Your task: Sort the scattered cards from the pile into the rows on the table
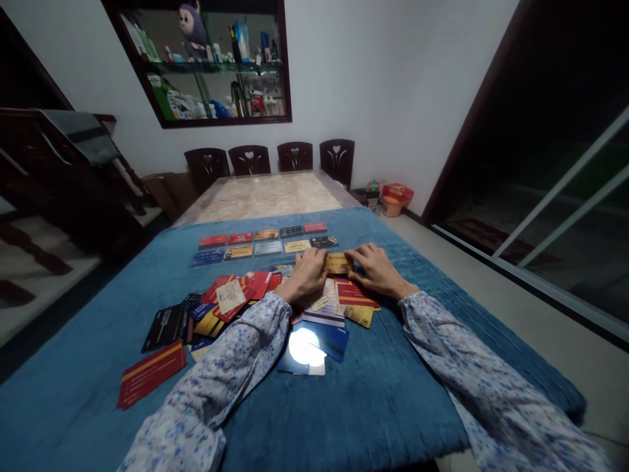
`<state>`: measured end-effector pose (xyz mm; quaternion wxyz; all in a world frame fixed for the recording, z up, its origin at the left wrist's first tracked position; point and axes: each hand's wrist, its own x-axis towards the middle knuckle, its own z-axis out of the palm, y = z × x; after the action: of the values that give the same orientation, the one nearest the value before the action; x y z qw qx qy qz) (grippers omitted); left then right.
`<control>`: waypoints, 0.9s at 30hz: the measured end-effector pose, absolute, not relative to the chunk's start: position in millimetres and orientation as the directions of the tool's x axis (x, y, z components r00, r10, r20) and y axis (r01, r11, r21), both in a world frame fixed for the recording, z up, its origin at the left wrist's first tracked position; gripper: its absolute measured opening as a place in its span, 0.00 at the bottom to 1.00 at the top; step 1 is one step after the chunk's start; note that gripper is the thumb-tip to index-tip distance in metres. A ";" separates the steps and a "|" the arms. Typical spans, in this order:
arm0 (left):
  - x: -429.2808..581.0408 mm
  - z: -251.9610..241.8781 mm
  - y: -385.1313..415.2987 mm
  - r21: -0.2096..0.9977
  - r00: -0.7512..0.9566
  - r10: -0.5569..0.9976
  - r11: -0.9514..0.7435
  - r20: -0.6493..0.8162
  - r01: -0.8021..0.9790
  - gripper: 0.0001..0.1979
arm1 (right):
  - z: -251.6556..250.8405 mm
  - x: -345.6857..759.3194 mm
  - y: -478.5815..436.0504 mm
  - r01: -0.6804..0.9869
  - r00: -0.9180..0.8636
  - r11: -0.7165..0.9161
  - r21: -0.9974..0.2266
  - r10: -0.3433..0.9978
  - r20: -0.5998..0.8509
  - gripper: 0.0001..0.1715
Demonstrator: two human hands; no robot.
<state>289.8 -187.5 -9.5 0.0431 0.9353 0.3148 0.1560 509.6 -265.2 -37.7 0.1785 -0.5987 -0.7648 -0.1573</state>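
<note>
A gold card [338, 263] lies on the blue cloth [373, 393], held between both hands. My left hand [307, 274] pinches its left end with curled fingers. At the card's right end my right hand [376, 269] grips with bent fingers. Beyond the hands, two neat rows of cards [265, 242] are laid out side by side. Under and beside my wrists spreads a loose heap of cards [236, 298], red, gold, black and blue. A glossy blue card [307, 351] near my left forearm reflects a bright light.
The blue cloth covers the near end of a long table [268, 195] with a pale marbled top. Several dark wooden chairs [295, 156] stand at its far end. A wall cabinet [216, 62] hangs behind. A red basket [397, 196] sits on the floor right.
</note>
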 end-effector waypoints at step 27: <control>225.6 36.5 -152.4 -0.134 0.754 0.654 -0.743 0.067 0.656 0.13 | 30.7 436.7 -202.7 0.932 -0.360 0.347 0.102 0.919 0.162 0.19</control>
<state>225.6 -152.4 36.5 -0.0748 0.9334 0.3508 0.0078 436.7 -202.7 30.7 0.0380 -0.5646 -0.8197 -0.0883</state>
